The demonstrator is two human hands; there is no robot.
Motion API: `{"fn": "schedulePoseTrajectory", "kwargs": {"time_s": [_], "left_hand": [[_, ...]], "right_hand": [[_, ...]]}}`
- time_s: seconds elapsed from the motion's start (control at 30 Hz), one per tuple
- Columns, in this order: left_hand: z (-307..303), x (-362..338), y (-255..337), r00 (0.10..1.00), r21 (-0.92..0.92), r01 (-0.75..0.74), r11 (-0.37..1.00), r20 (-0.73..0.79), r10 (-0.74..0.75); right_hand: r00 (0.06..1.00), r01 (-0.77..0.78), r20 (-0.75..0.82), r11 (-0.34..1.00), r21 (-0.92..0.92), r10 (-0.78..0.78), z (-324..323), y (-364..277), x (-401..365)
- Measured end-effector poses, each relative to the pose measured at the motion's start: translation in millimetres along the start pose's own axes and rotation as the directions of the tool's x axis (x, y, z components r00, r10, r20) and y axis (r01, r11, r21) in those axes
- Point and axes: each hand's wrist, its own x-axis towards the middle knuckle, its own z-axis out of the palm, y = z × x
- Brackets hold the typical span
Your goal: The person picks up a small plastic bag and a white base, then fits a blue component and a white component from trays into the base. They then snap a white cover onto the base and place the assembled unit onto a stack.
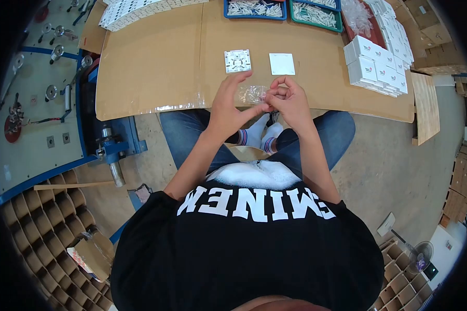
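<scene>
A small clear plastic bag (252, 94) with something inside lies at the table's near edge, between my hands. My right hand (291, 103) is closed, with thumb and fingertips pinched at the bag's right end. My left hand (228, 110) is open in a wide curve. Its thumb reaches across to the right fingertips, and its other fingers stand apart, pointing at the white parts. Just beyond lies a white square frame (237, 61) with cutouts and small metal-looking pieces. To its right rests a plain white square plate (282, 64).
Blue tray (255, 18) and green tray (316, 26) of small white pieces stand at the back. White boxes (376, 67) are stacked at the right, beside crumpled plastic (355, 18). More white boxes (140, 13) line the back left. A cardboard sheet (150, 67) covers the table.
</scene>
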Motion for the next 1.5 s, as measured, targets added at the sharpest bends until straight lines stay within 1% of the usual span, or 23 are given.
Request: {"fn": "schedulePoseTrajectory", "kwargs": {"time_s": [0.03, 0.07, 0.17, 0.3, 0.37, 0.5, 0.57, 0.6, 0.63, 0.73, 0.77, 0.8, 0.83, 0.9, 0.97, 1.0, 1.03, 1.1, 1.13, 1.2, 1.3, 1.37, 1.5], "left_hand": [[-5.6, 4.3, 2.3, 0.977, 0.194, -0.200, 0.960, 0.109, 0.182], [-9.9, 6.4, 1.9, 0.912, 0.353, -0.399, 0.846, 0.248, 0.327], [-10.8, 9.2, -15.4, 0.883, 0.355, -0.430, 0.830, 0.356, 0.305], [-5.9, 9.3, -19.7, 0.902, 0.326, -0.378, 0.866, 0.341, 0.265], [-5.7, 10.2, -20.0, 0.909, 0.300, -0.375, 0.877, 0.303, 0.285], [-7.4, 13.3, -18.8, 0.929, 0.249, -0.322, 0.913, 0.268, 0.254], [-8.1, 13.2, -21.5, 0.942, 0.217, -0.246, 0.945, 0.283, 0.180], [-7.0, 11.0, -22.7, 0.950, 0.175, -0.183, 0.967, 0.285, 0.128], [-5.6, 9.0, -25.8, 0.947, 0.167, -0.201, 0.965, 0.285, 0.148], [-1.1, 4.7, -40.9, 0.917, 0.054, 0.100, 0.994, 0.383, -0.113], [1.6, 4.2, -50.7, 0.918, 0.047, 0.080, 0.996, 0.386, -0.092], [4.8, 3.3, -62.7, 0.889, -0.136, 0.286, 0.948, 0.407, -0.210], [7.7, 4.8, -71.8, 0.834, -0.301, 0.476, 0.826, 0.453, -0.316], [9.3, 13.8, -88.9, 0.819, -0.329, 0.504, 0.799, 0.477, -0.320], [4.0, 24.5, -108.0, 0.605, -0.416, 0.789, 0.452, 0.652, -0.457], [6.0, 27.0, -131.1, 0.554, -0.438, 0.829, 0.346, 0.723, -0.412], [6.1, 30.9, -144.0, 0.556, -0.437, 0.827, 0.354, 0.727, -0.402], [5.0, 38.0, -163.5, 0.410, -0.398, 0.911, 0.106, 0.855, -0.318], [4.9, 39.9, -174.9, 0.407, -0.392, 0.913, 0.112, 0.860, -0.309], [4.8, 43.9, -194.6, 0.339, -0.354, 0.935, -0.035, 0.917, -0.212], [3.6, 49.9, -206.3, 0.280, -0.292, 0.953, -0.083, 0.951, -0.128], [3.0, 52.9, -204.6, 0.253, -0.268, 0.960, -0.087, 0.956, -0.149], [4.2, 56.8, -197.7, 0.213, -0.232, 0.966, -0.113, 0.964, -0.159]], "right_hand": [[0.999, 0.006, 0.042, 0.998, -0.069, -0.003, -4.7, 0.4, 0.1], [0.996, 0.012, 0.085, 0.990, -0.138, -0.001, -7.6, 1.3, -0.5], [0.997, 0.023, 0.082, 0.980, -0.197, -0.007, -10.5, 1.2, 0.7], [0.995, 0.000, 0.103, 0.992, -0.126, 0.013, -10.8, -3.1, -1.2], [0.992, 0.024, 0.125, 0.966, -0.259, 0.009, -10.7, -9.2, -3.0], [0.979, -0.011, 0.190, 0.944, -0.330, 0.078, -16.6, -7.8, -0.7], [0.951, 0.095, 0.309, 0.932, -0.350, 0.019, -18.5, -3.4, -2.2], [0.946, 0.084, 0.320, 0.924, -0.372, 0.043, -21.0, 2.9, 0.2], [0.948, 0.100, 0.317, 0.920, -0.379, 0.028, -21.2, 4.2, 2.0], [0.952, 0.004, 0.278, 0.902, -0.432, 0.129, -22.3, 3.1, 7.8], [0.955, 0.021, 0.275, 0.899, -0.438, 0.112, -25.6, 0.2, 11.2], [0.959, -0.027, 0.248, 0.910, -0.413, 0.141, -29.2, -2.7, 14.2], [0.960, -0.076, 0.222, 0.920, -0.386, 0.172, -33.3, -5.4, 18.1], [0.978, -0.044, 0.172, 0.915, -0.400, 0.122, -49.8, -11.2, 31.9], [0.994, -0.024, 0.082, 0.874, -0.485, 0.073, -71.0, -17.9, 48.8], [0.998, -0.024, 0.047, 0.884, -0.467, 0.051, -78.7, -25.5, 58.6], [0.998, -0.015, 0.042, 0.883, -0.469, 0.039, -90.0, -30.6, 72.5], [0.997, 0.068, 0.011, 0.812, -0.580, -0.075, -118.8, -32.0, 108.7], [0.996, 0.071, 0.004, 0.810, -0.582, -0.085, -131.2, -34.7, 126.9], [0.947, 0.157, -0.115, 0.742, -0.652, -0.301, -158.2, -42.0, 169.6], [0.905, 0.159, -0.142, 0.630, -0.760, -0.400, -198.6, -62.5, 244.9], [0.780, 0.006, -0.192, 0.314, -0.950, -0.596, -198.9, -86.8, 273.2], [0.769, -0.086, -0.312, 0.393, -0.915, -0.558, -207.2, -99.3, 336.0]]}}
